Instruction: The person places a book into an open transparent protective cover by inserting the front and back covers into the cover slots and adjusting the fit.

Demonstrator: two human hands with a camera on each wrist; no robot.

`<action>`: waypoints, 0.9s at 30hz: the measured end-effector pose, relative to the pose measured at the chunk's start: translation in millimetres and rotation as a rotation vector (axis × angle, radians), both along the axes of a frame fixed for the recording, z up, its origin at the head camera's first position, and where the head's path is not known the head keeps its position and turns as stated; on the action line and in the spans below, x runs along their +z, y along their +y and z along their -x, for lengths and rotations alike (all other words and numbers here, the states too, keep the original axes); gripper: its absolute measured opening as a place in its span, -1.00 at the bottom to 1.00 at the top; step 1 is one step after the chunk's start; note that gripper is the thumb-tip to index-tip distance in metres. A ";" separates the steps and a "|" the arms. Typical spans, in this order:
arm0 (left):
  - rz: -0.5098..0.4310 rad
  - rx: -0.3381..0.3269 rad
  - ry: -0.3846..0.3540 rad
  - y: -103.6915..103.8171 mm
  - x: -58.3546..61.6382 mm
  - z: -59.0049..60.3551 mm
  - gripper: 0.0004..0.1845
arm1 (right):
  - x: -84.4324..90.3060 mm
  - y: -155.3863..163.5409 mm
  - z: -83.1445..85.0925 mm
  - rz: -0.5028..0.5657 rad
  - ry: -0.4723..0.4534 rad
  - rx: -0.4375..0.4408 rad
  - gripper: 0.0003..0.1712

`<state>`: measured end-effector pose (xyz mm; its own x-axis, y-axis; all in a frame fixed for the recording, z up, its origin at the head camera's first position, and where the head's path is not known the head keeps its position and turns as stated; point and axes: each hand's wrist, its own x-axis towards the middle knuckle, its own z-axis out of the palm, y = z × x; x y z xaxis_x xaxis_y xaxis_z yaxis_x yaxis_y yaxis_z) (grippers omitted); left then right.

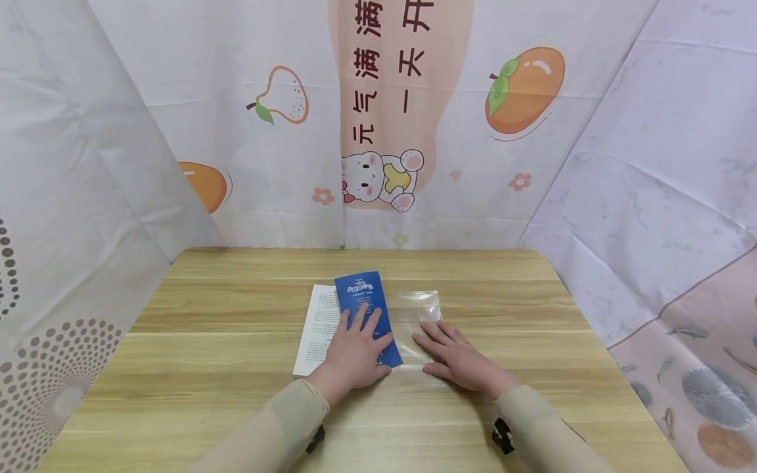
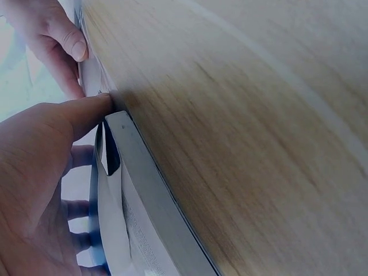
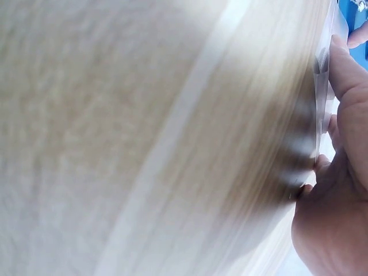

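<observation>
A book with printed white pages [image 1: 321,322] lies open on the table. Over its right part is a blue cover or leaflet [image 1: 362,287] with white lettering, slightly tilted. My left hand [image 1: 353,351] rests on the blue piece with fingers spread, its thumb reaching toward the clear plastic. To the right extends a clear plastic sheet or sleeve [image 1: 418,303], flat on the wood. My right hand [image 1: 458,358] presses on the plastic's right edge, fingers spread. In the left wrist view the book's page block [image 2: 155,201] shows edge-on beneath the left hand. Whether the plastic is attached to the book, I cannot tell.
The wooden table [image 1: 236,394] carries the work, its far edge against a hanging printed curtain [image 1: 284,164]. More patterned cloth [image 1: 668,164] hangs on the right and left sides. A dark wrist device [image 1: 503,436] sits under the right forearm.
</observation>
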<state>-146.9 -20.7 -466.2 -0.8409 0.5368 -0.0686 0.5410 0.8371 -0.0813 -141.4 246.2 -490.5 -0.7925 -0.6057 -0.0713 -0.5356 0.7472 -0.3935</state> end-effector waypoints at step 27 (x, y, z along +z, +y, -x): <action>0.000 -0.028 -0.033 2.1 2.3 1.2 -0.31 | -1.9 1.6 -0.2 0.045 0.035 0.018 -0.27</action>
<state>-148.1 -18.6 -463.9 -0.8225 0.5605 -0.0965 0.5670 0.8213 -0.0630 -141.2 247.7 -492.4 -0.7828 -0.6220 -0.0157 -0.5631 0.7190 -0.4073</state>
